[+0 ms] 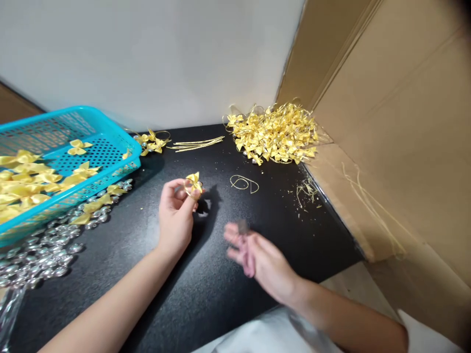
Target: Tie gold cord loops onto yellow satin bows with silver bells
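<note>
Pinched in the fingertips of my left hand [176, 208] is a yellow ribbon flower [195, 182], with a loop of thin gold cord beside it. My right hand [268, 260] is over the table to the right, smeared by motion. It holds pink-handled scissors [248, 260] with a grey end; their blades are too blurred to make out clearly. Between and beyond the hands, a curled piece of gold cord [245, 183] lies on the black table [217, 289].
At left stands a blue plastic basket [127, 166] holding yellow ribbon flowers, with silvery beads [44, 255] along its near side. A heap of finished-looking flowers [275, 132] sits at the back right, near cord scraps [307, 191]. Straight gold cords [198, 144] lie at the back; cardboard [405, 122] borders the right.
</note>
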A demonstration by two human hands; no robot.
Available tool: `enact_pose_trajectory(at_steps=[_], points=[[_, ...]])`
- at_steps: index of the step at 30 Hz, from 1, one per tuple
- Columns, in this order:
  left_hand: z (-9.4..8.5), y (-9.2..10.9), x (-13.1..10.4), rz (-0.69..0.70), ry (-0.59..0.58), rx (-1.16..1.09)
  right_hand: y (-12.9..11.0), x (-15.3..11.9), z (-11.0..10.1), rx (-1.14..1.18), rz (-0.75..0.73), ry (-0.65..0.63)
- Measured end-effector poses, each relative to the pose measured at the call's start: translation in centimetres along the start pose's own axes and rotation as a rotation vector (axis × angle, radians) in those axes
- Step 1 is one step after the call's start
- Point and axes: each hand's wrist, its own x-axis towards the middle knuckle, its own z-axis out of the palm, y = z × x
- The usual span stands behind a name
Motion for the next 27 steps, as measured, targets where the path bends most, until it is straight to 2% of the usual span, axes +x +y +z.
enact_pose_trajectory(at_steps=[2,3,6,8,10,12,13,16,18,21,23,25,27], points=[[0.1,0.0,-0.5,-0.012,-0.071,0.028,0.8,0.7,-4.1,0.168,0.014,0.351],[0.2,0.0,-0.8,-0.024,-0.112,0.033,1.1,0.7,-6.4,0.184,0.000,0.478],[0.7,0.2,-1.5,-0.074,-0.223,0.001,1.8,-0.1,-13.1,0.110,-0.053,0.756],[1.1,0.5,-1.9,-0.115,-0.287,-0.048,2.3,-0.9,-16.7,-0.035,-0.017,0.876],[1.5,0.8,-2.2,-0.167,-0.340,-0.117,3.0,-1.6,-19.6,-0.338,0.047,0.958],[1.7,1.1,-2.5,-0.213,-0.377,-0.186,3.9,-1.9,-21.6,-0.732,0.065,0.931],[1.8,1.1,-2.6,-0.228,-0.390,-0.209,4.4,-2.0,-22.3,-0.864,0.068,0.865],[1.9,1.2,-2.9,-0.219,-0.415,-0.211,5.8,-2.3,-23.4,-1.007,0.070,0.774],[1.8,1.2,-3.0,-0.182,-0.423,-0.181,6.3,-2.3,-23.6,-1.096,0.081,0.758],[1.6,1.0,-3.4,-0.117,-0.436,-0.137,5.8,-2.1,-23.0,-1.198,0.090,0.765],[1.5,0.9,-3.7,-0.093,-0.439,-0.106,4.2,-1.5,-21.7,-1.166,0.049,0.773],[1.5,0.9,-3.9,-0.087,-0.437,-0.069,1.6,-0.5,-19.3,-1.042,-0.030,0.741],[1.5,1.0,-4.1,-0.087,-0.430,-0.038,-1.3,0.7,-16.0,-0.831,-0.095,0.542]])
